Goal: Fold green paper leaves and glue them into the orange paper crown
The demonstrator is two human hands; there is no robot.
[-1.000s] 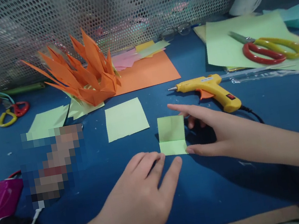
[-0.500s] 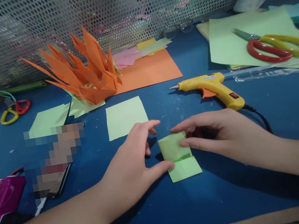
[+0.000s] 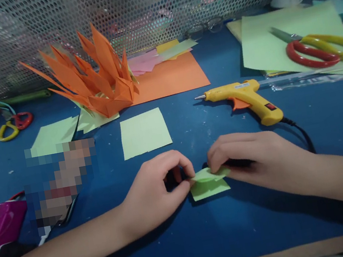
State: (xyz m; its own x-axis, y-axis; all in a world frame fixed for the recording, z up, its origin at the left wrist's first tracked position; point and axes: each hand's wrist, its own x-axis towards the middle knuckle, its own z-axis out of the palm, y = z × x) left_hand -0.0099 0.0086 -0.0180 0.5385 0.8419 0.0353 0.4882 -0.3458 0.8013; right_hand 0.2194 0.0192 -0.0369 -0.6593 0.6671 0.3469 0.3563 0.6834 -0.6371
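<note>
A small green piece of folded paper (image 3: 209,189) lies between my hands near the front of the blue table. At its left edge, my left hand (image 3: 159,183) pinches it between thumb and fingertips. My right hand (image 3: 252,154) grips the upper right part of the paper, its fingers bent over the top and the thumb mostly hidden. The upper flap leans forward over the lower part. Just beyond my left hand a flat, light green square of paper (image 3: 144,132) rests on the table.
A yellow glue gun (image 3: 245,95) lies beyond my right hand, its cord trailing right. Large scissors (image 3: 310,50) rest on green sheets. An orange folded-paper piece (image 3: 107,86) stands at the back left. Small scissors (image 3: 14,125), a blurred-out phone (image 3: 64,182) and a purple device (image 3: 3,229) are left.
The paper's upper flap has tipped forward and down. My left fingers have closed onto its left edge, and my right fingers have curled over its top.
</note>
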